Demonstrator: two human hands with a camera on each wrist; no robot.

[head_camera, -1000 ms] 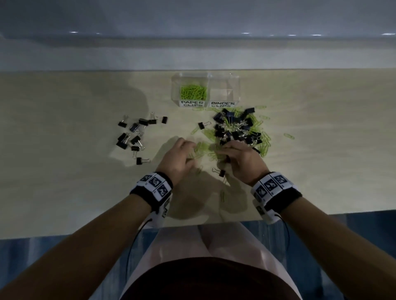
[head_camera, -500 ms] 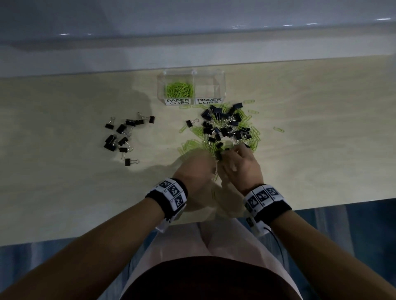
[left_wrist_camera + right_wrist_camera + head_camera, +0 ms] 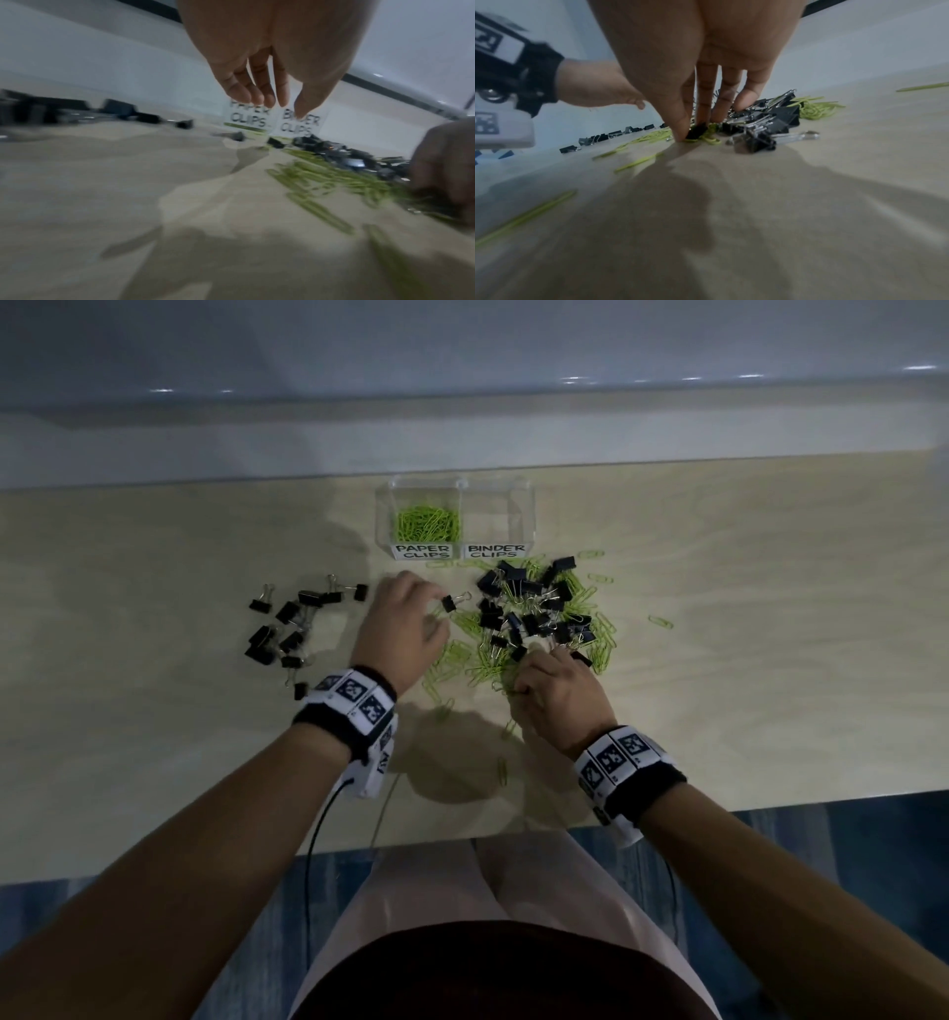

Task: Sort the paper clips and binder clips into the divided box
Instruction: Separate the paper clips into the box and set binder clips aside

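Now | divided box (image 3: 521, 516): paper clips (image 3: 427, 523) left compartment | left fingers (image 3: 257, 91) loose | right fingers (image 3: 680, 121) pinch binder clip (image 3: 697, 131)

Head cam looks down over table (image 3: 154, 711); wrist cams sit low, close, facing far; all share clip pile (image 3: 534, 618).
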